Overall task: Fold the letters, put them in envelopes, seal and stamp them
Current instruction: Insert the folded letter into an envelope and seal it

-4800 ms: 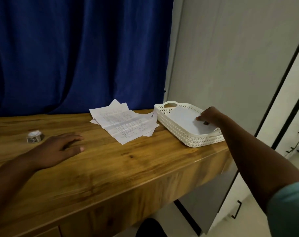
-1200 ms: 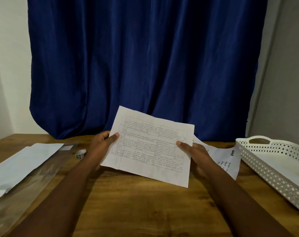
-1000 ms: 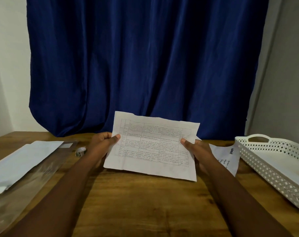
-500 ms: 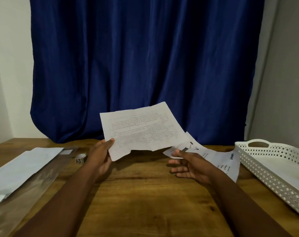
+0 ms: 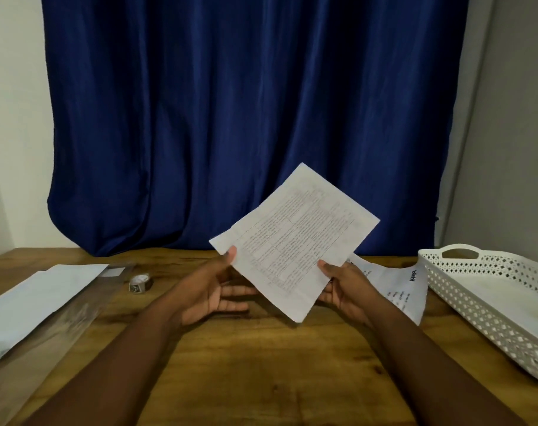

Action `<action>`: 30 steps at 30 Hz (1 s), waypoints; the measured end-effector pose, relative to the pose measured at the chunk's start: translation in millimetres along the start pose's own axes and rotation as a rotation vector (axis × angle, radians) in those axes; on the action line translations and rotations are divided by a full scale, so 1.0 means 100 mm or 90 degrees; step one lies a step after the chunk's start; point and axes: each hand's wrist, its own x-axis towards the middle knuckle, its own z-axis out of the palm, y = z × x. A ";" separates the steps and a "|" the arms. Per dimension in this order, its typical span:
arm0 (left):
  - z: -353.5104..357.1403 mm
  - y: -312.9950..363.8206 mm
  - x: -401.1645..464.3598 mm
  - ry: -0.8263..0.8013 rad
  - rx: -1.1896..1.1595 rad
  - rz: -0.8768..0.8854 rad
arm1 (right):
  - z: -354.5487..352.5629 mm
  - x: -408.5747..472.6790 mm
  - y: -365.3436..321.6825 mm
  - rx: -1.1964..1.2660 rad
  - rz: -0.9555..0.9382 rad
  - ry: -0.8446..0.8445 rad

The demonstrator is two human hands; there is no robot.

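Wide blue curtain [image 5: 246,124] behind, filling the back. Wooden table [image 5: 261,364] below, bearing everything. White perforated tray [image 5: 489,305] at the right edge, likely there to take finished work. Pale envelopes [image 5: 37,299] far left, partly in a clear sleeve [image 5: 49,333], well apart from the hands and not yet touched.

Held up over the middle of the table, off the wood: one letter [image 5: 295,241], printed side toward the camera, turned cornerwise like a diamond, probably being squared up for a first fold. More letters [image 5: 396,287] flat on the table just behind the right hand, waiting.

Left hand [image 5: 212,290] pinching the letter's left corner with the thumb on top, the remaining fingers spread loosely beneath, palm up. Right hand [image 5: 347,287] pinching the lower right edge, thumb on the printed face, fingers tucked behind. No crease visible in the sheet.

Small tape roll [image 5: 141,283] beside the envelopes, presumably for sealing.
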 end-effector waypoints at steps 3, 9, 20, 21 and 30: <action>-0.24 0.09 -0.01 0.041 -0.087 0.020 | -0.06 -0.03 -0.04 -0.001 0.045 -0.064; -0.49 0.11 -0.07 0.008 0.009 -0.030 | -0.09 -0.01 0.01 -0.080 0.157 -0.174; -0.34 -0.09 0.04 0.134 0.261 0.039 | -0.04 0.05 0.14 -0.256 0.030 -0.022; -0.34 -0.08 0.04 0.141 0.265 0.046 | -0.04 0.06 0.13 -0.267 0.028 -0.025; -0.36 -0.01 0.02 0.121 0.194 0.026 | -0.05 0.09 0.08 -0.237 0.053 0.018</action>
